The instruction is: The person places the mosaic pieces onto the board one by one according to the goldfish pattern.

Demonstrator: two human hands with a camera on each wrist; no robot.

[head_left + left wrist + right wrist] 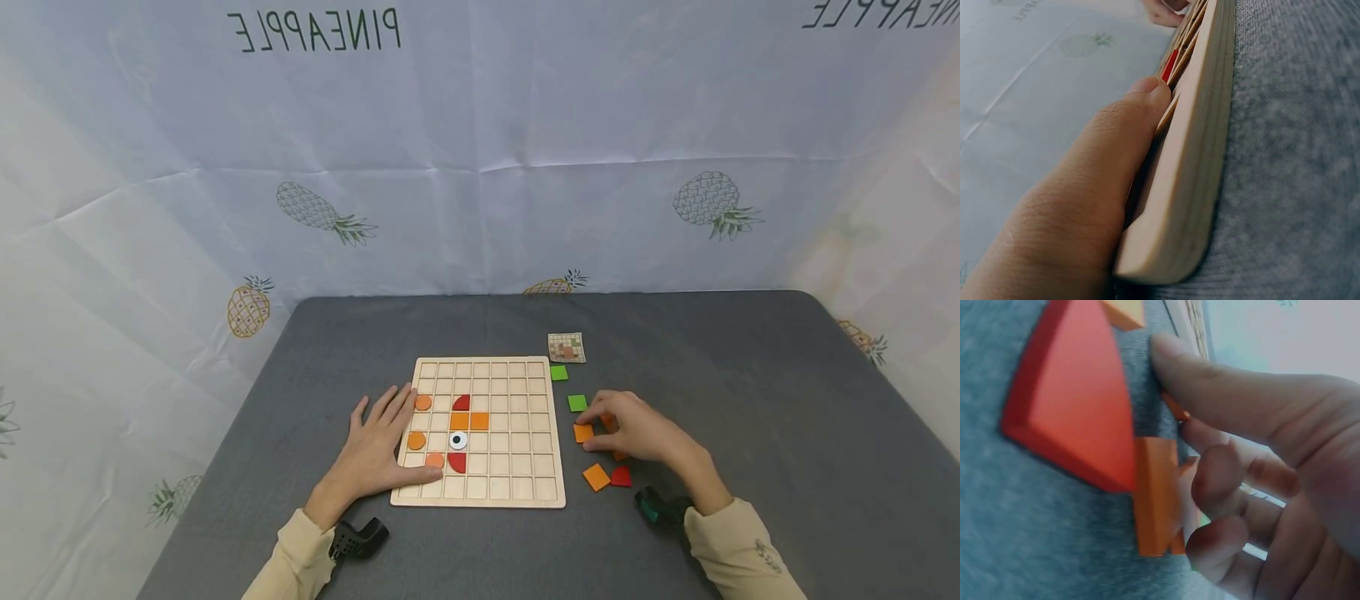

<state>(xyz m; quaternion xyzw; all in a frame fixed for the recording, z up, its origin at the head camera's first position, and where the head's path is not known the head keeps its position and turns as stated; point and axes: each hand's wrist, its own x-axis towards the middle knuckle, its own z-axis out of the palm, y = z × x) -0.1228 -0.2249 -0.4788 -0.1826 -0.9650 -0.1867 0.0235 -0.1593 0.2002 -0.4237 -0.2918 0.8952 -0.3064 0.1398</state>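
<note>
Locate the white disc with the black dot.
In the head view, the white disc sits on the left half of the wooden board, directly below an orange square and above a red piece, right of the left hand.

Card (566, 348), 2 o'clock of board (517, 492): print too small | orange pieces (618, 456), board's 3 o'clock: part-hidden by right fingers (606, 403) | cloth lettering (881, 14), head-view 2 o'clock: cut off

Org sq (582, 433), red pc (621, 476), pale gridded brd (519, 450)

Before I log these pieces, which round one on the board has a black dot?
The white disc; the other three visible round pieces are plain orange.
</note>
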